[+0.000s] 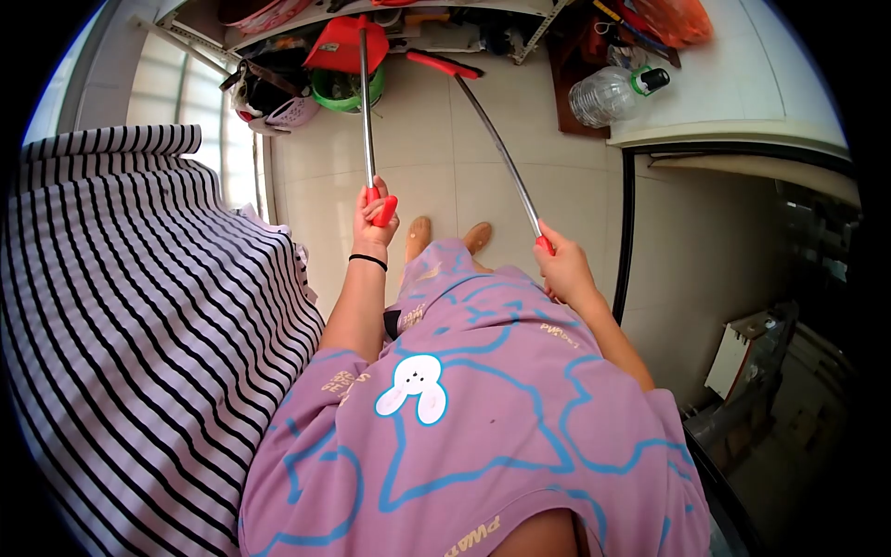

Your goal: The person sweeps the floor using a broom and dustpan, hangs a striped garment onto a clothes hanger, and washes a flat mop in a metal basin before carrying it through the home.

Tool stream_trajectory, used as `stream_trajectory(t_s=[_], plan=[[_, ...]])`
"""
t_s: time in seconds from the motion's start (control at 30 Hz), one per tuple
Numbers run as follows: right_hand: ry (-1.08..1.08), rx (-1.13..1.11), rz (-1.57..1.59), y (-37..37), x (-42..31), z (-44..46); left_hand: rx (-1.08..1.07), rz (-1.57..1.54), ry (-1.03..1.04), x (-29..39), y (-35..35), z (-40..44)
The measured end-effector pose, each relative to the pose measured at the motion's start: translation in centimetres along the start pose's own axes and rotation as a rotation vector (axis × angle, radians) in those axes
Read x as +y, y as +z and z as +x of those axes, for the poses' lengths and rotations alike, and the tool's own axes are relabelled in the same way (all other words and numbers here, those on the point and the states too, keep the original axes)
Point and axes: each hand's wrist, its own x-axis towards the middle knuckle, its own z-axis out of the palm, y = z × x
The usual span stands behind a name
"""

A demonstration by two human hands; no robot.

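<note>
My left hand (376, 221) is closed round the red handle of a long-handled dustpan (345, 46). Its red pan is raised at the far end of a metal pole, in front of a green basket (349, 90). In my right hand (563, 265) is the red grip of a broom (497, 139) with a thin metal stick. The broom's red head with dark bristles lies at the far side of the tiled floor, right of the dustpan. Both tools point away from me, apart from each other.
Shelving (445, 42) with assorted items spans the far side. A pink basket (290, 113) holding dark things stands at the far left. Striped cloth (139, 306) hangs along my left. To the right are a large clear bottle (608, 96), an orange bag (676, 20) and a dark-framed glass panel (624, 232).
</note>
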Motion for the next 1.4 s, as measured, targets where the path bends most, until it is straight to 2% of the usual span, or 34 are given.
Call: stream_trajectory(t_s=[0.07,0.13,0.27,0.33,0.47,0.53,0.57,0.67,0.73,0.87,0.93,1.07,1.2,1.33,1.4], plan=[[-0.036,-0.009,-0.013,-1.2,0.5,0.2,0.019,-0.002,-0.002,-0.5,0.2,0.1],[0.121,-0.051,0.031,-3.2,0.7,0.7,0.025,0.078,0.029,-1.2,0.1,0.0],[0.109,-0.055,0.044,-2.5,1.3,0.5,-0.038,0.0,-0.023,-0.7,-0.3,-0.3],[-0.02,-0.037,0.018,-1.1,0.5,-0.2,-0.04,0.012,-0.029,-0.9,-0.1,-0.4],[0.1,-0.103,0.105,-4.6,2.5,0.9,0.015,0.017,0.038,-1.3,-0.3,-0.8],[0.102,-0.086,0.053,-3.9,3.6,0.9,-0.045,-0.04,-0.029,-0.9,-0.4,-1.1],[-0.089,-0.026,-0.05,-2.6,5.5,1.6,-0.043,-0.019,-0.015,-0.8,-0.6,-1.1],[-0.277,0.04,-0.17,-3.1,4.5,0.9,-0.006,0.015,0.04,-1.0,-0.9,-1.3],[0.126,-0.113,-0.026,-5.7,2.0,0.0,-0.02,0.013,0.033,-1.4,-1.1,-1.4],[0.079,-0.08,0.003,-5.4,3.3,0.3,-0.039,0.0,0.018,-1.8,-1.1,-2.1],[-0.221,0.017,-0.159,-3.9,3.6,0.4,-0.014,0.013,0.027,-1.8,-1.1,-2.1],[0.071,-0.126,-0.021,-7.9,3.2,0.4,-0.006,0.041,0.024,-2.5,-1.0,-1.8],[0.058,-0.095,0.03,-8.1,3.8,0.8,0.034,0.014,0.057,-2.4,-0.3,-1.8],[0.003,-0.118,0.047,-8.0,3.8,0.7,0.02,0.117,0.042,-3.2,-0.3,-1.7],[0.093,-0.14,0.078,-9.9,4.7,1.6,0.032,0.1,0.046,-3.5,-0.4,-1.9]])
